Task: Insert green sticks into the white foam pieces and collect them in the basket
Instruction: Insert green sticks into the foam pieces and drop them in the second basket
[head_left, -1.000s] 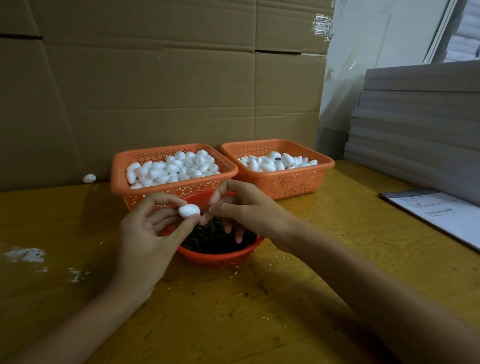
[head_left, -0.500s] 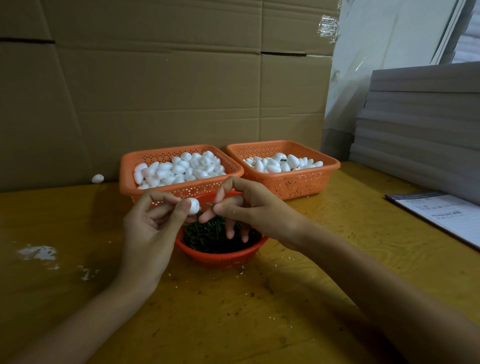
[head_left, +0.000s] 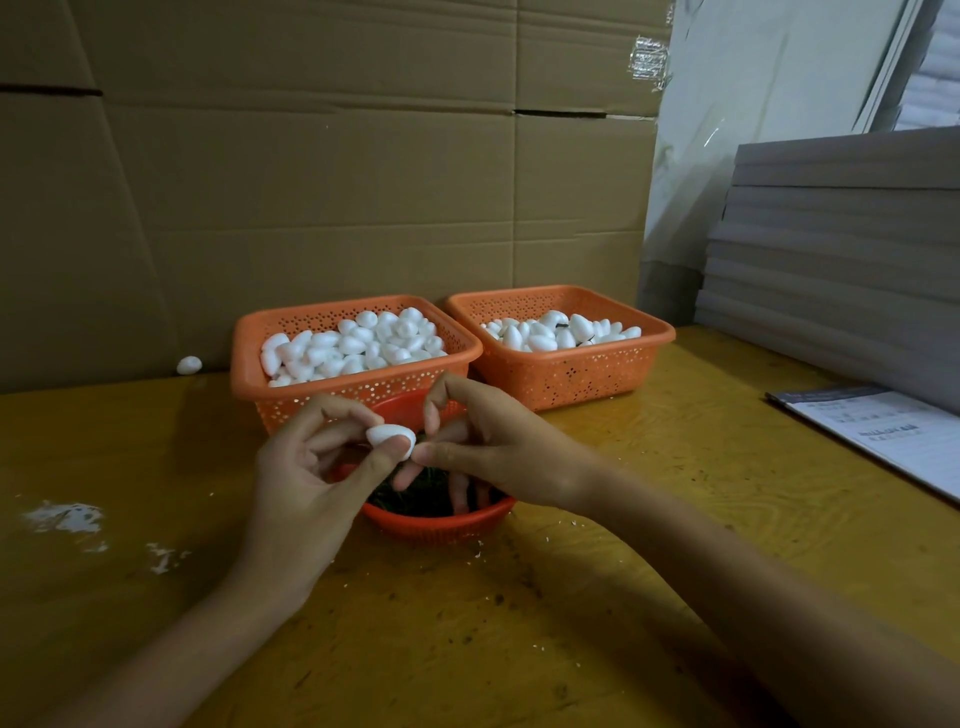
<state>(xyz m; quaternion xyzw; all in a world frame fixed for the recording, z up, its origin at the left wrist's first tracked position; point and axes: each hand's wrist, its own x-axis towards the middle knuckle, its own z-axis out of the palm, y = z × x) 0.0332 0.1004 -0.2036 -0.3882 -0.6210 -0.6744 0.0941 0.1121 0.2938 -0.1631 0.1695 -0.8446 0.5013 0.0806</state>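
pinching a white foam piece (head_left: 390, 435), the left hand (head_left: 306, 483) hovers over the red bowl (head_left: 441, 526). the right hand's (head_left: 498, 457) thumb touches it; grip unclear.

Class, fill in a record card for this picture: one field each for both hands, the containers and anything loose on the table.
Left hand: pinches one white foam piece
Right hand: fingertips at that piece's right end; any stick hidden
Left basket: heaped with foam pieces
Right basket: fewer foam pieces
Round bowl: green sticks, below the hands
Loose: stray foam piece by the cardboard wall
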